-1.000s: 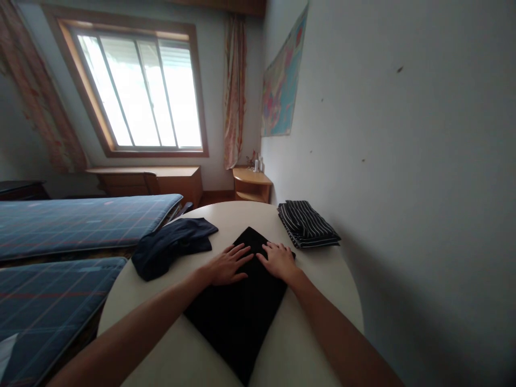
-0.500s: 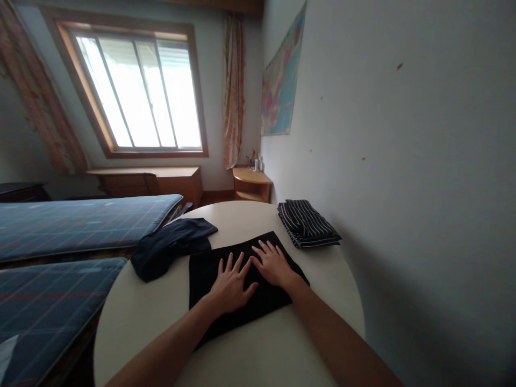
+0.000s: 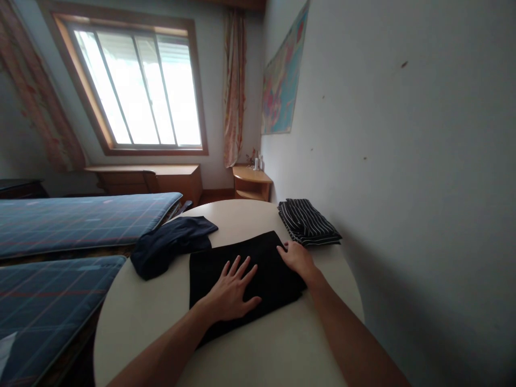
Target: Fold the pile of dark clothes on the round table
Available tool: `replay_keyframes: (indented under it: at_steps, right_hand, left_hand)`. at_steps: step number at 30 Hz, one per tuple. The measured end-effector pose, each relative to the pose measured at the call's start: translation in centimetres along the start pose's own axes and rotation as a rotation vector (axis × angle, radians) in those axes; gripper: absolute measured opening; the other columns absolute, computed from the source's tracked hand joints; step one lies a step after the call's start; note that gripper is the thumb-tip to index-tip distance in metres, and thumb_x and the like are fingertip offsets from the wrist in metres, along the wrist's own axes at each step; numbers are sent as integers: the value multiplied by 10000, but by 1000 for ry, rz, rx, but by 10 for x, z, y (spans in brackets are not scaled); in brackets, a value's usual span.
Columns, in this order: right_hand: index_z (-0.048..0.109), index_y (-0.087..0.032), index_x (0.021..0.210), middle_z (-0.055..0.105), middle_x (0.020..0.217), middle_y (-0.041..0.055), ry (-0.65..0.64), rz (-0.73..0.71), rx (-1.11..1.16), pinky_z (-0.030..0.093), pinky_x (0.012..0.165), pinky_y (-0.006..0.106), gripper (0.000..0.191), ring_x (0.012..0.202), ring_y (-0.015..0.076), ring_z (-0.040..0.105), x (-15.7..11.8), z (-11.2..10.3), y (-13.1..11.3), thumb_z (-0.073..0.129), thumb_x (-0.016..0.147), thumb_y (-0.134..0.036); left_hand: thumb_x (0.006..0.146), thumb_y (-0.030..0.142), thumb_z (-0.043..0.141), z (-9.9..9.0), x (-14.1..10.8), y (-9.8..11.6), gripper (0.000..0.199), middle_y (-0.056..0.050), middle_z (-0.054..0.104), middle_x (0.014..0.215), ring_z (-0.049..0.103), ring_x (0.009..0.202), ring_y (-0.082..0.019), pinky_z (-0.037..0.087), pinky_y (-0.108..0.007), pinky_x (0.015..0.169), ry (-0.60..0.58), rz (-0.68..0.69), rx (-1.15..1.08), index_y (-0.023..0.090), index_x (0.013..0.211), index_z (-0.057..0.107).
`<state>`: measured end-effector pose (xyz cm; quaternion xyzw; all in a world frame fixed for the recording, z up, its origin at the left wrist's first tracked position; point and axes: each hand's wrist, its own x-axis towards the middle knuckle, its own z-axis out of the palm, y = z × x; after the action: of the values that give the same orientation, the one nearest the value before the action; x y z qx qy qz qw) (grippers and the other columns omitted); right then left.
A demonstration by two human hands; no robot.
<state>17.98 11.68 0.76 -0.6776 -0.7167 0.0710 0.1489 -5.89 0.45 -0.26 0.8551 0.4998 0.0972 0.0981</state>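
A folded black garment (image 3: pixel 258 252) lies flat on the round white table (image 3: pixel 237 212); which kind of clothing it is cannot be made out. My left hand (image 3: pixel 229 295) rests on its middle, palm down with the fingers spread. At the garment's right edge is my right hand (image 3: pixel 299 260), its thumb on top and its fingers curled around the edge, partly hidden. Close behind the right hand sits a folded black cloth with white stripes (image 3: pixel 310 220). A crumpled dark navy cloth (image 3: pixel 171 244) lies to the left of the black garment.
A white wall (image 3: pixel 427 204) stands along the table's right side. Mattresses with blue plaid covers (image 3: pixel 80 223) lie to the left. Beyond the table are a corner shelf (image 3: pixel 252 174) and a wooden desk (image 3: pixel 177 171) under the window.
My right hand has moved right, from lying flat on the black garment to gripping its right edge. My left hand remains spread on the garment, with little movement.
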Motion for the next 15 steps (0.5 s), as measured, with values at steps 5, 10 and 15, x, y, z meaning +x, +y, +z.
replay_keyframes:
  at_steps: [5,10,15]
  right_hand:
    - [726,-115,998,709,1070,223,-62,59,-70,497,845,383,499,1017,327,680,-1,-4,2,453,932,-528]
    - [717,-91,1043,696,1100,260,-75,68,-119,501,854,393,508,1047,333,674,-6,-4,-5,451,929,-508]
    - [672,-61,1098,694,1078,277,-81,78,-94,497,858,399,505,1056,351,669,-7,-8,-8,463,932,-489]
  left_hand:
    - [812,758,501,-3,-1,2,887,-89,95,1639,19,1485,-399,76,-665,1147,-19,25,-22,343,1548,231]
    - [791,778,511,-4,-1,1,907,-88,85,1641,33,1484,-410,54,-693,1132,-27,74,-25,362,1545,227]
    - [785,791,501,-4,-3,4,923,-87,85,1640,42,1483,-414,54,-690,1138,-34,73,-16,349,1548,229]
